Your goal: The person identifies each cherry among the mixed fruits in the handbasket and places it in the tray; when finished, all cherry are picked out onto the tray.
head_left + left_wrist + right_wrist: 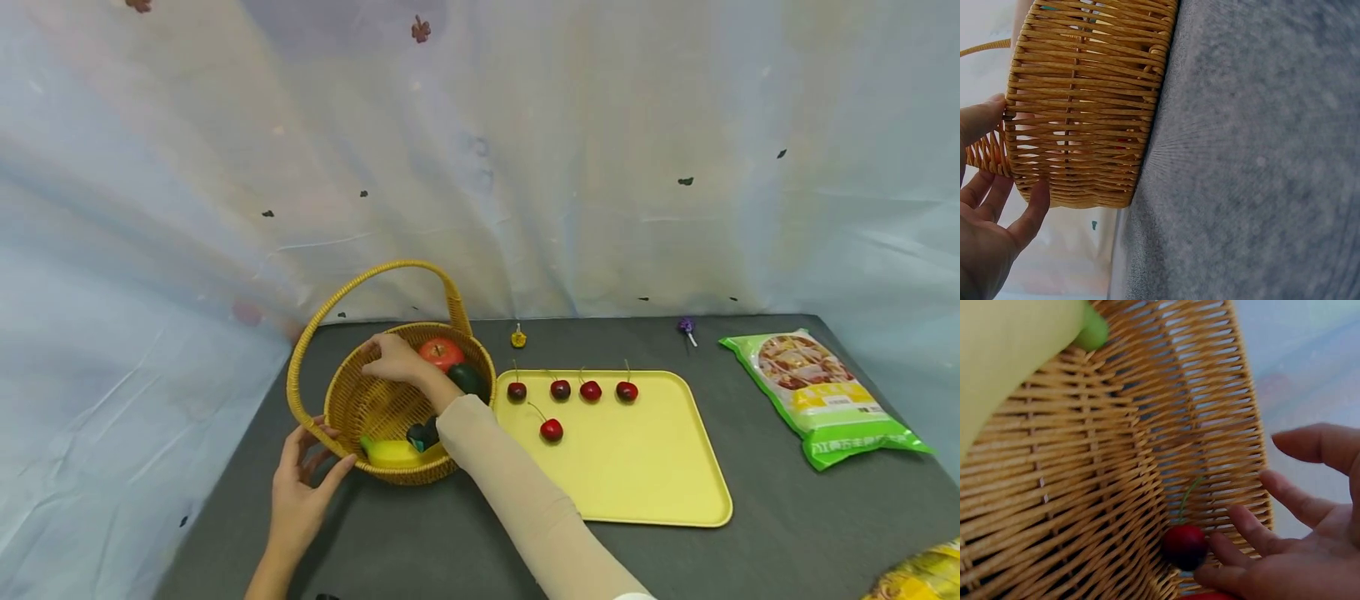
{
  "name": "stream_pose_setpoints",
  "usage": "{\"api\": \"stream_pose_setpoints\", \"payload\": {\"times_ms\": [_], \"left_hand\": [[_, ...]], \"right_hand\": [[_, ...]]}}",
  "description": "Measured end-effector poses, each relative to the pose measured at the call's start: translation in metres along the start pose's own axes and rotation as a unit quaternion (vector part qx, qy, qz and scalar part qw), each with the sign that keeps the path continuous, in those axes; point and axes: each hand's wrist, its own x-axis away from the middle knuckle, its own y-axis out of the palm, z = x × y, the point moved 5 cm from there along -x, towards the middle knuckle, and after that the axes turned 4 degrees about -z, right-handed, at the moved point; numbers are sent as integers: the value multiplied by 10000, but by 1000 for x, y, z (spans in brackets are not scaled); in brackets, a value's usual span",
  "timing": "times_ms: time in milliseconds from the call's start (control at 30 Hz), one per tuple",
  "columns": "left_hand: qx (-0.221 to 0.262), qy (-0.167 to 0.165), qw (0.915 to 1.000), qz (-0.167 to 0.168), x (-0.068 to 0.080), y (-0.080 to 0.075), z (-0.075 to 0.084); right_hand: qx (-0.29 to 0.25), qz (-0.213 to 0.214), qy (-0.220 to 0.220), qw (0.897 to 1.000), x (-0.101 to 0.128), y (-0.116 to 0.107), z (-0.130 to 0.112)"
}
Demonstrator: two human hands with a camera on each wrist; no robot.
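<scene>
Left hand [300,487] bracing wicker basket [375,408] at near-left wall, near table's left edge; fingers spread and straight, thumb pressing weave, gripping nothing.

Right hand [393,360] reaching down inside basket, fingers relaxed and extended, holding nothing yet. Cherry [1185,546] lying on basket floor against wall, just touching fingertips [1219,542], stem pointing up along weave. Right hand nearer it.

Banana [393,452], tomato [441,352], dark fruit sharing basket.

Yellow tray [637,467] sitting right of basket, carrying five cherries [590,390] toward its far-left corner.

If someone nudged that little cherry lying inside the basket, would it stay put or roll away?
The cherry looks round and glossy, so it would probably roll, though the basket wall's rough weave beside it may check it. Its thin stem looks bendy and could snap if tugged.
</scene>
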Motion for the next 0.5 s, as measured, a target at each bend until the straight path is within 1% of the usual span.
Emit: {"api": "stream_pose_setpoints", "payload": {"times_ms": [167, 267, 367, 500], "left_hand": [[3, 3, 10000, -28, -1, 0, 0], [-22, -7, 10000, -19, -1, 0, -1], [-53, -12, 10000, -19, -1, -1, -1], [-78, -18, 10000, -14, 0, -1, -2]], "right_hand": [[-239, -206, 38, 9995, 0, 1, 5], [-265, -312, -4, 9992, -2, 1, 7], [-102, -504, 16, 9987, -3, 3, 10], [282, -1015, 122, 9944, -4, 9, 14]]}}
